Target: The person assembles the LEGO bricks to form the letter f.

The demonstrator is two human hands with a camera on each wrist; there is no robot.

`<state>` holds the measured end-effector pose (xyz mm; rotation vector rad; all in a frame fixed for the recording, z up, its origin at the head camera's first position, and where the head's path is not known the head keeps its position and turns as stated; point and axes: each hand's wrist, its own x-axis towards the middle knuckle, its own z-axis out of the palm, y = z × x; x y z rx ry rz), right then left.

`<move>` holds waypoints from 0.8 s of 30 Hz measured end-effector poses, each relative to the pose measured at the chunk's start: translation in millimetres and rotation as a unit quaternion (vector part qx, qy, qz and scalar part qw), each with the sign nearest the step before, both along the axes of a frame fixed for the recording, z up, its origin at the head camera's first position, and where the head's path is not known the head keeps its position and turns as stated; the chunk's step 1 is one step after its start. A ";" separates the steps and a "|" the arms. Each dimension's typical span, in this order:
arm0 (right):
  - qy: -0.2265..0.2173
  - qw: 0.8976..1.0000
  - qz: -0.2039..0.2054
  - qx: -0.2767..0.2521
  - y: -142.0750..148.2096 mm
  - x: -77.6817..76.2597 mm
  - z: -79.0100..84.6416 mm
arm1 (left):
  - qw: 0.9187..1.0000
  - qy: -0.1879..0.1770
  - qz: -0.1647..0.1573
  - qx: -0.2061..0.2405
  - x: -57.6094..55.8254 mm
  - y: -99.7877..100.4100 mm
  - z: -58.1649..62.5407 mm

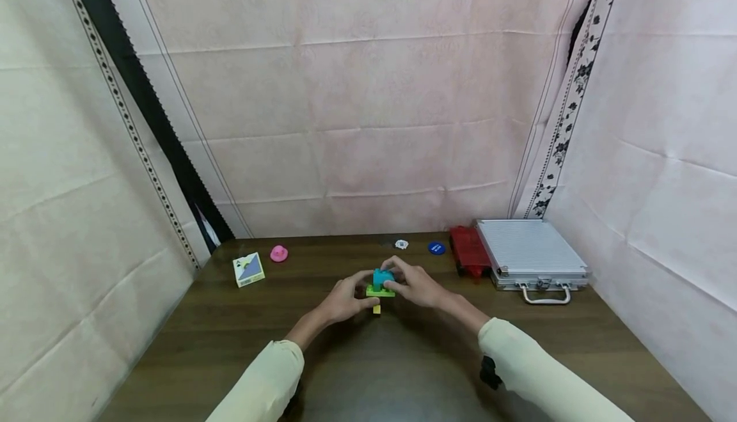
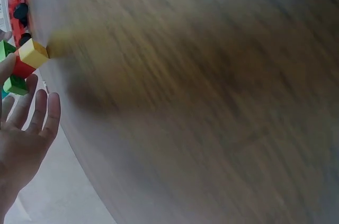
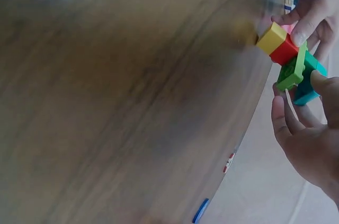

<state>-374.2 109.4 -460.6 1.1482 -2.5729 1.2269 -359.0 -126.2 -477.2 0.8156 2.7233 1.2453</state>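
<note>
Between the two hands stands a small stack of toy building bricks. Its yellow brick (image 3: 272,38) is at the bottom, right at the tabletop, with a red brick (image 3: 284,50) above it. A wider light-green brick (image 1: 380,291) comes over the red one, and teal bricks (image 1: 380,277) top the stack. My left hand (image 1: 344,300) grips the stack from the left, its thumb at the red and green bricks in the right wrist view. From the right, my right hand (image 1: 419,286) pinches the teal bricks between thumb and fingers.
On the brown table (image 1: 345,371), a silver case (image 1: 530,249) and a red toy vehicle (image 1: 469,250) stand at the back right. Near the back edge lie a blue disc (image 1: 436,248), a white patterned chip (image 1: 401,243) and a pink toy (image 1: 279,254). A small box (image 1: 249,269) sits left.
</note>
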 end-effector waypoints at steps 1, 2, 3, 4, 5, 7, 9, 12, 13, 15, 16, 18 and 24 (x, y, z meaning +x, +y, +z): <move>-0.003 1.000 -0.004 0.000 -0.2 -1.7 -0.2 | 1.000 0.003 0.001 0.004 -0.6 0.0 -0.2; -0.006 1.000 -0.009 0.000 -0.3 -3.0 -0.4 | 1.000 0.005 0.001 0.008 -1.1 -0.1 -0.3; -0.008 1.000 -0.012 0.000 -0.3 -4.1 -0.6 | 1.000 0.007 0.001 0.010 -1.4 -0.2 -0.3; -0.011 1.000 -0.017 0.002 -0.1 -5.0 -1.2 | 1.000 0.009 0.001 0.011 -1.6 -0.4 -0.3; -0.013 1.000 -0.022 0.004 -0.1 -5.7 -1.6 | 1.000 0.010 0.002 0.013 -1.8 -0.5 -0.4; -0.020 0.999 -0.032 0.010 0.4 -6.6 -3.1 | 1.000 0.011 0.003 0.016 -1.8 -0.6 -0.5; -0.030 0.998 -0.043 0.016 1.2 -6.3 -4.7 | 1.000 0.010 0.005 0.017 -1.9 -0.5 -0.5; -0.045 0.998 -0.050 0.020 1.9 -5.3 -7.4 | 1.000 0.009 0.010 0.018 -2.8 -0.2 -0.9; -0.047 0.997 -0.050 0.017 1.8 -5.1 -8.3 | 1.000 0.010 0.013 0.018 -3.2 0.0 -0.8; -0.050 0.998 -0.046 0.008 1.3 -4.8 -9.8 | 1.000 0.014 0.017 0.014 -4.2 0.2 -0.9; -0.046 0.998 -0.044 0.002 0.8 -5.0 -10.6 | 1.000 0.016 0.019 0.011 -4.5 0.2 -0.7; -0.037 0.998 -0.042 -0.010 -0.2 -4.7 -12.4 | 0.999 0.020 0.030 -0.004 -5.3 -0.3 -1.3; -0.032 0.998 -0.057 -0.023 -3.9 -3.9 -17.6 | 0.998 0.015 0.049 -0.028 -5.8 -2.9 -4.5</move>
